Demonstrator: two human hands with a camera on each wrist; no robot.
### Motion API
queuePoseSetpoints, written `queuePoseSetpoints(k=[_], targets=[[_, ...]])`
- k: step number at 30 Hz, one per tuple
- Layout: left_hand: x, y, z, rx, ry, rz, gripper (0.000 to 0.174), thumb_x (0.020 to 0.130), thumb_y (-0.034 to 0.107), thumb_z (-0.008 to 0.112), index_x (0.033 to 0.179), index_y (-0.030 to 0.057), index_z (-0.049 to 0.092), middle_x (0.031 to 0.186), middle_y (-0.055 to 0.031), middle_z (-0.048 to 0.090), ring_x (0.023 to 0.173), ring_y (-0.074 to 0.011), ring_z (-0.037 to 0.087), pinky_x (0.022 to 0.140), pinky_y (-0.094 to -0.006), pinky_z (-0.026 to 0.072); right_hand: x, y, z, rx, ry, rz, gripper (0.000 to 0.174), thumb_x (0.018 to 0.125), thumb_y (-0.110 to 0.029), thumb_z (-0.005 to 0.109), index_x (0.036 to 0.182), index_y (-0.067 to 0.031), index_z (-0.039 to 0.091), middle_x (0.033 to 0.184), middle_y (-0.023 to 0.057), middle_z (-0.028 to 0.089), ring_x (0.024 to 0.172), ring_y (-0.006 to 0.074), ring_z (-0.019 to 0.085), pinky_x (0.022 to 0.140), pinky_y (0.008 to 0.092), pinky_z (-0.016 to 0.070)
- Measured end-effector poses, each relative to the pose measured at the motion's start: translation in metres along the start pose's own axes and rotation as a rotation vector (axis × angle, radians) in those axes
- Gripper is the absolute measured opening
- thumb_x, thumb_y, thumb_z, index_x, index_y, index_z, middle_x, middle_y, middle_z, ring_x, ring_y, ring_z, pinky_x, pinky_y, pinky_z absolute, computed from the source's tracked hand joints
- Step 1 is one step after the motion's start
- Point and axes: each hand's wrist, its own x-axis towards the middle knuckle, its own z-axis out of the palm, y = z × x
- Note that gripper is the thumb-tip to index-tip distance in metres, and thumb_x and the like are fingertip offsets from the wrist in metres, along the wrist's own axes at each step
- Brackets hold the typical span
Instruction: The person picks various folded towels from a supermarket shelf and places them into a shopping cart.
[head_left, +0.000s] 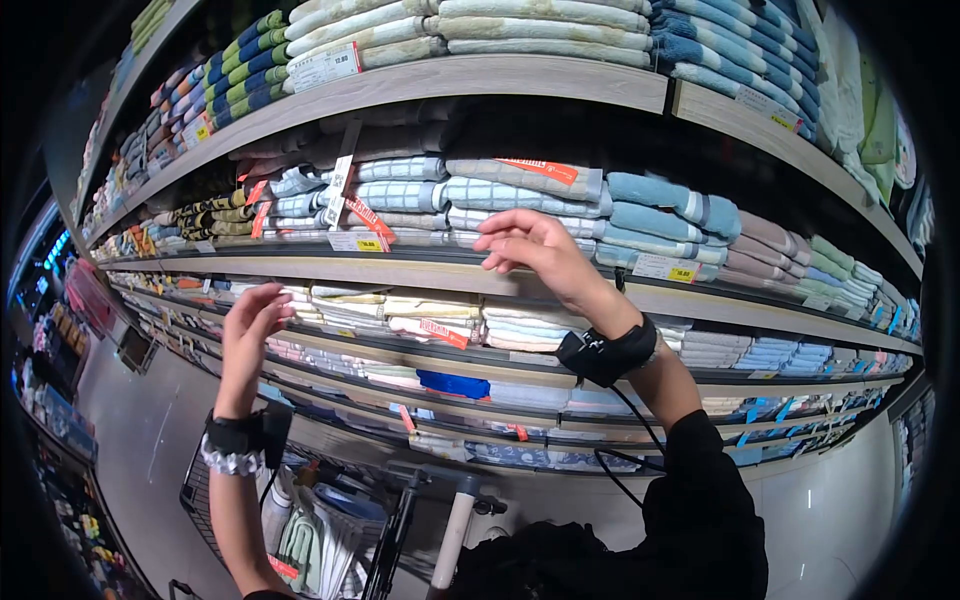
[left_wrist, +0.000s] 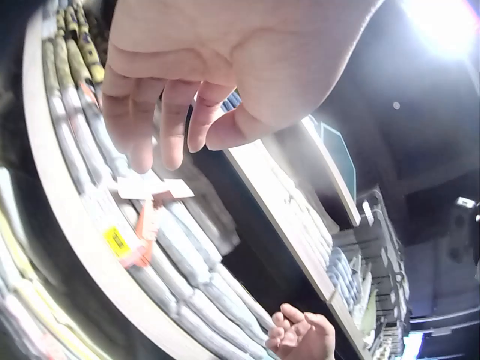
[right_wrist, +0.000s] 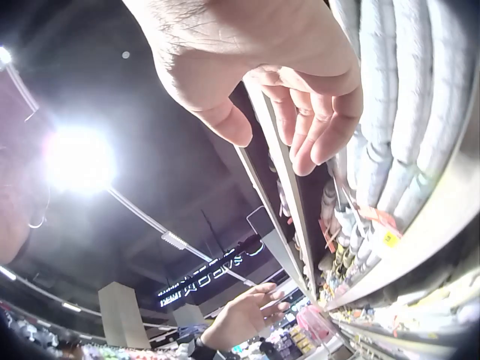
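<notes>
Both hands are raised in front of shelves of folded towels, and neither holds anything. My right hand (head_left: 545, 258) hovers before the middle shelf with its fingers loosely bent. Behind it lie stacks of light blue checked towels (head_left: 395, 195) and plain blue towels (head_left: 655, 220). Lower and to the left, my left hand (head_left: 250, 325) is held up near the shelf edge, fingers relaxed. In the left wrist view, the fingers (left_wrist: 174, 127) hang down bare, overlapping the towels behind. The right wrist view likewise shows nothing between the thumb and fingers (right_wrist: 330, 139).
A cart with a wire basket (head_left: 200, 505) stands below, carrying folded towels (head_left: 305, 535); its handle (head_left: 458, 535) points toward me. Price tags (head_left: 358, 241) line the shelf edges. Overhead, another shelf (head_left: 500, 78) bears thick towel stacks. Grey floor (head_left: 150, 420) extends at the left.
</notes>
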Motion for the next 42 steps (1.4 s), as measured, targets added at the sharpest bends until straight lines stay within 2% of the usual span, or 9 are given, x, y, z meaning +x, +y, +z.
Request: queuePoseSetpoints(k=[10,16,20,27,29,35,38,40,42], targets=[[0.02,-0.013,0.131,0.428,-0.182,0.64,0.022,0.07,0.002,0.046,0.092,-0.0006,0.048,0.086,-0.0116,0.053,0.08,-0.0205,0.052,0.068,-0.0266,0.0402,-0.005,-0.006,-0.046,-0.301,0.418,-0.222,0.027,0.069,-0.005,0.053,0.093,0.0022,0.045,0.084,0.0069,0.051,0.071,0.0063,0.047,0.064,0.0181,0.0399],[-0.003,-0.019,0.143,0.323,-0.454,0.5,0.021,0.069,0.004,0.048,0.089,-0.0003,0.049,0.085,-0.0143,0.052,0.079,-0.0255,0.052,0.069,-0.0286,0.04,-0.009,-0.003,-0.03,-0.25,0.381,-0.134,0.02,0.07,-0.007,0.053,0.087,0.0013,0.048,0.077,0.002,0.049,0.066,0.0039,0.045,0.06,0.0161,0.0384],[-0.038,-0.037,0.15,0.384,-0.83,0.447,0.026,0.071,0.016,0.049,0.091,0.0008,0.049,0.083,-0.0166,0.052,0.081,-0.0312,0.049,0.071,-0.0355,0.0392,-0.048,0.032,0.01,-0.38,-0.131,0.201,0.021,0.073,-0.011,0.053,0.09,-0.0005,0.05,0.075,0.0016,0.053,0.065,0.0042,0.047,0.058,0.017,0.0378],[-0.095,-0.081,0.158,0.58,-1.431,0.331,0.051,0.072,0.043,0.046,0.095,-0.0026,0.047,0.079,-0.0179,0.052,0.081,-0.0319,0.048,0.073,-0.0366,0.0372,-0.119,0.14,0.044,-0.544,-0.769,0.165,0.029,0.066,-0.025,0.053,0.079,0.0006,0.051,0.072,0.0144,0.055,0.065,0.0253,0.054,0.055,0.0309,0.0418],[-0.111,-0.088,0.153,0.543,-1.384,0.333,0.054,0.072,0.046,0.045,0.097,-0.0017,0.047,0.079,-0.0179,0.051,0.079,-0.0321,0.049,0.07,-0.036,0.0383,-0.133,0.148,0.064,-0.514,-0.961,0.185,0.033,0.064,-0.028,0.053,0.073,0.0034,0.048,0.066,0.0161,0.053,0.06,0.0287,0.052,0.053,0.0354,0.0404],[-0.136,-0.101,0.154,0.74,-1.319,0.168,0.047,0.065,0.042,0.054,0.103,0.0147,0.045,0.096,-0.0162,0.042,0.089,-0.0331,0.042,0.078,-0.0446,0.0298,-0.164,0.164,0.091,-0.359,-0.633,0.412,0.041,0.072,-0.035,0.049,0.074,0.0055,0.048,0.061,0.0181,0.052,0.059,0.0292,0.053,0.052,0.0344,0.0401],[-0.142,-0.1,0.151,0.811,-1.275,0.169,0.048,0.062,0.036,0.055,0.103,0.0137,0.044,0.094,-0.016,0.04,0.091,-0.033,0.038,0.082,-0.0464,0.0251,-0.161,0.165,0.096,-0.304,-0.644,0.405,0.023,0.072,-0.03,0.05,0.084,-0.0123,0.058,0.064,0.0141,0.054,0.059,0.0281,0.053,0.054,0.0348,0.0394],[-0.143,-0.102,0.149,0.831,-1.252,0.171,0.049,0.06,0.032,0.057,0.102,0.0122,0.042,0.096,-0.0154,0.035,0.096,-0.0323,0.032,0.083,-0.0474,0.0215,-0.161,0.177,0.099,-0.209,-0.596,0.271,0.03,0.07,-0.032,0.053,0.082,-0.0045,0.057,0.06,0.0148,0.05,0.054,0.0258,0.052,0.051,0.0328,0.0388],[-0.143,-0.109,0.147,0.787,-1.22,0.204,0.051,0.058,0.03,0.059,0.101,0.0113,0.042,0.097,-0.0153,0.034,0.095,-0.0316,0.03,0.084,-0.046,0.0201,-0.156,0.181,0.098,-0.295,-0.637,0.295,0.022,0.069,-0.03,0.055,0.084,-0.015,0.06,0.06,0.0128,0.05,0.054,0.0262,0.051,0.051,0.0329,0.0383]])
